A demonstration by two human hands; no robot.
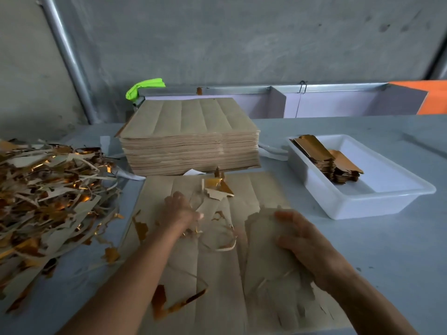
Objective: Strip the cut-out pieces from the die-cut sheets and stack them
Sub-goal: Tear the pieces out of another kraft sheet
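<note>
Die-cut sheet point(217, 262) beneath both hands point(242, 228)

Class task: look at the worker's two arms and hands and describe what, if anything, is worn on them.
Nothing shows on either: the left hand and right hand are bare, without gloves, rings or a watch. Both forearms are uncovered to the frame's edge, with no sleeve in view.

Sheet stack point(191, 141) behind worked sheet point(217, 274); scrap heap point(48, 189) left; tray point(387, 201) right, apparently holding cut-outs point(326, 158).
</note>
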